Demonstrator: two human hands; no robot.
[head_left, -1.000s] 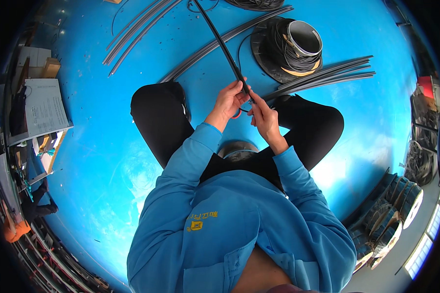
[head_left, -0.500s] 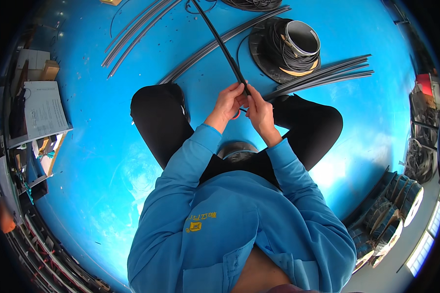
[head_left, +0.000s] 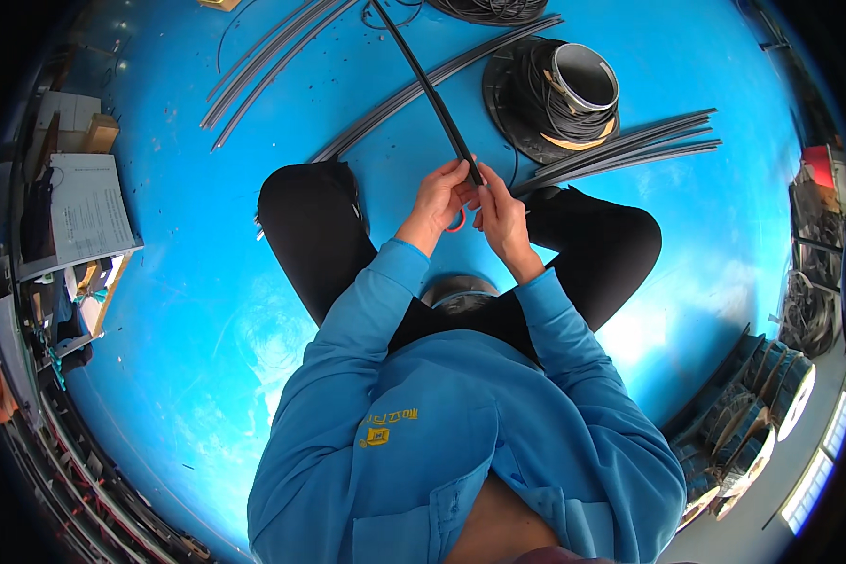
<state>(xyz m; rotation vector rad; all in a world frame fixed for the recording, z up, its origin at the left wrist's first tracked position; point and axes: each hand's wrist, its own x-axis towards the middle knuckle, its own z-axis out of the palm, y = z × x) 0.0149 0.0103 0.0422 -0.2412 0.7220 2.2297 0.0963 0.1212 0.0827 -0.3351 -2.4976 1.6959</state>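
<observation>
A long, thin black strip [head_left: 432,94] slants from the far floor down to my hands. My left hand [head_left: 438,202] is closed around it close to its near end, with a red loop [head_left: 457,222] like a scissors handle showing under the fingers; the rest of that tool is hidden. My right hand [head_left: 500,216] pinches the strip's near end between thumb and fingers, almost touching my left hand. A thin black cord [head_left: 516,164] hangs down just right of the strip, apart from my fingers. Beyond my hands stands a spool of black cord [head_left: 545,99].
Bundles of grey-black strips lie on the blue floor at the far left [head_left: 263,80], the middle [head_left: 385,113] and the right [head_left: 630,146]. A second black coil [head_left: 489,7] is at the far edge. Shelving [head_left: 85,226] stands left; large reels [head_left: 743,432] stand right.
The thin black cord, which ran from the spool alongside the strip toward my hands, now hangs farther right, away from the strip. My hands have barely moved.
</observation>
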